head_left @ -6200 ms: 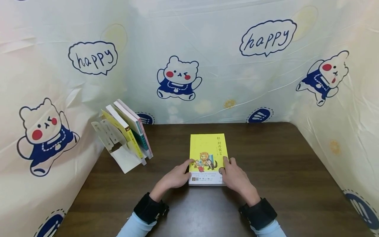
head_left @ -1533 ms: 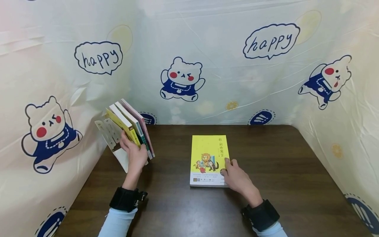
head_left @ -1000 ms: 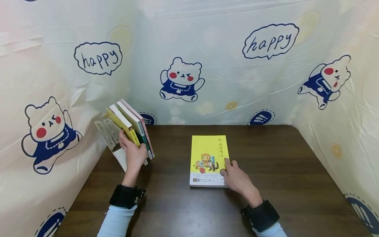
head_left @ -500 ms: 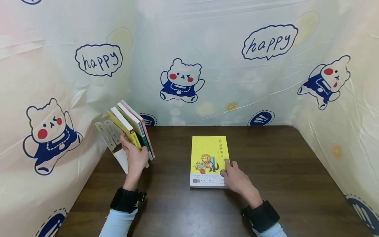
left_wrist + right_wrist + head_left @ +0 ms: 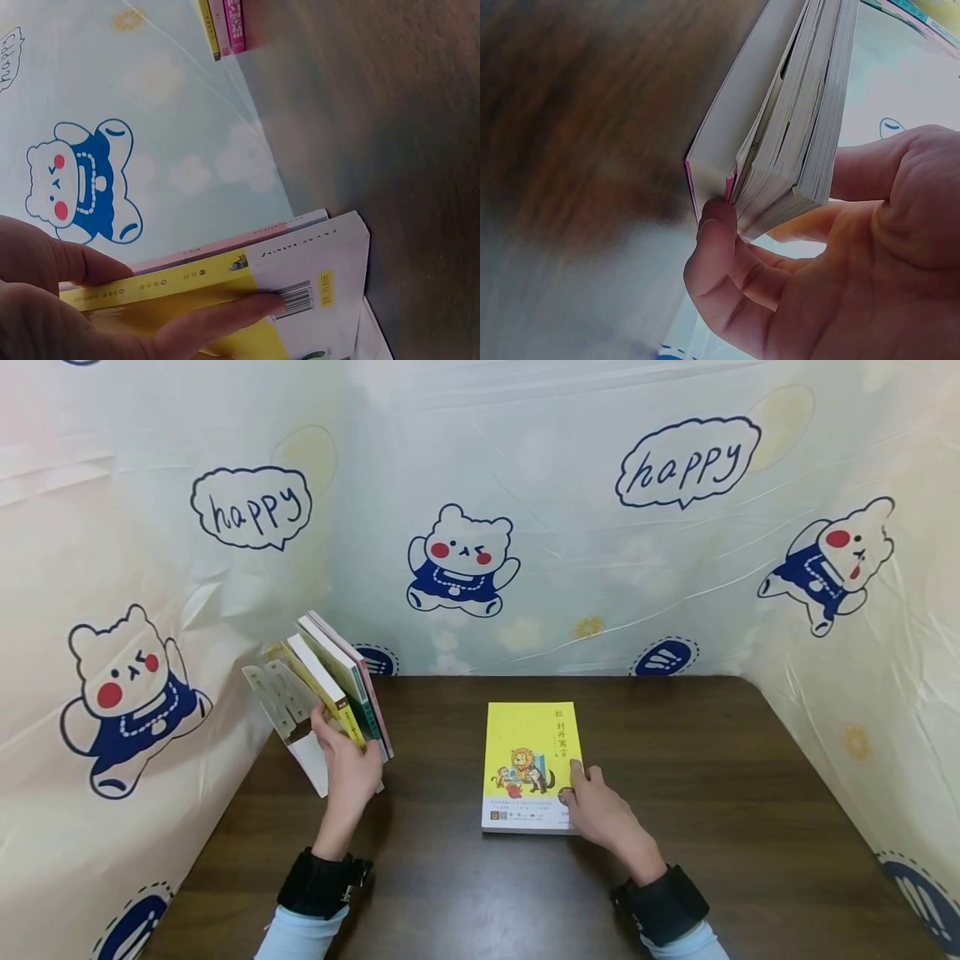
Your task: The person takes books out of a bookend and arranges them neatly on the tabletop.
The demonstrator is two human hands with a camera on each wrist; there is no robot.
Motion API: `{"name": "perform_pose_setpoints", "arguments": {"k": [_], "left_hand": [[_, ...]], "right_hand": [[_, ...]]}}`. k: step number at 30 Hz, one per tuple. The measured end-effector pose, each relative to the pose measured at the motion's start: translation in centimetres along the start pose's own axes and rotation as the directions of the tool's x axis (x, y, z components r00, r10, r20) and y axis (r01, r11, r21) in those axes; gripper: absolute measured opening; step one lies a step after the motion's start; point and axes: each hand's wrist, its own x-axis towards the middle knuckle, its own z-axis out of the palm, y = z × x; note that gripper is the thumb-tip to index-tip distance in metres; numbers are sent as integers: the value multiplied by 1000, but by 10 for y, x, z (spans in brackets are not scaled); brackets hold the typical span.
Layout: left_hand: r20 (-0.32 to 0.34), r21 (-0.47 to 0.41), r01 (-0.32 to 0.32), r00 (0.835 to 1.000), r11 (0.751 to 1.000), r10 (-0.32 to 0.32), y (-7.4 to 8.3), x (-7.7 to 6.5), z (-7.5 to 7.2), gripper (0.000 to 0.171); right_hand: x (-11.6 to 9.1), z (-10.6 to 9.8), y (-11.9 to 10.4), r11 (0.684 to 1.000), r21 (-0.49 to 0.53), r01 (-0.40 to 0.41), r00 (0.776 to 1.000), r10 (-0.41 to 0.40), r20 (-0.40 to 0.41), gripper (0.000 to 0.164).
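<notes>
Our left hand [image 5: 351, 772] pinches a yellow-and-white paperback [image 5: 165, 283], thumb and fingers parted only by its thickness, while our right hand [image 5: 606, 814] grips the four-o'clock edge of a yellow-topped, lion-illustrated book stack [image 5: 528, 764]. Between nine and ten o'clock from that stack, on the dark brown wood-grained table [image 5: 675, 760], stands the pale cut-out bookend holder [image 5: 272, 702]; we judge the work part done, several books stacked, the paperback and the teal-spined and pink-edged books [image 5: 369, 714] still in the holder.
</notes>
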Motion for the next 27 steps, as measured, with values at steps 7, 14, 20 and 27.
{"name": "perform_pose_setpoints", "arguments": {"k": [7, 14, 20, 27], "left_hand": [[-10, -2, -9, 1000, 1000, 9, -1, -2, 1, 97], [-13, 19, -2, 1000, 1000, 2, -5, 3, 3, 95], [-21, 23, -10, 1000, 1000, 10, -10, 5, 5, 96], [3, 25, 24, 1000, 999, -24, -12, 8, 3, 97]], "right_hand": [[-1, -1, -1, 1000, 4, -3, 1000, 3, 4, 65], [0, -1, -1, 1000, 1, -10, 1000, 10, 6, 65], [0, 1, 0, 1000, 3, -3, 1000, 3, 4, 66], [1, 2, 1, 1000, 3, -5, 1000, 5, 6, 66]]}}
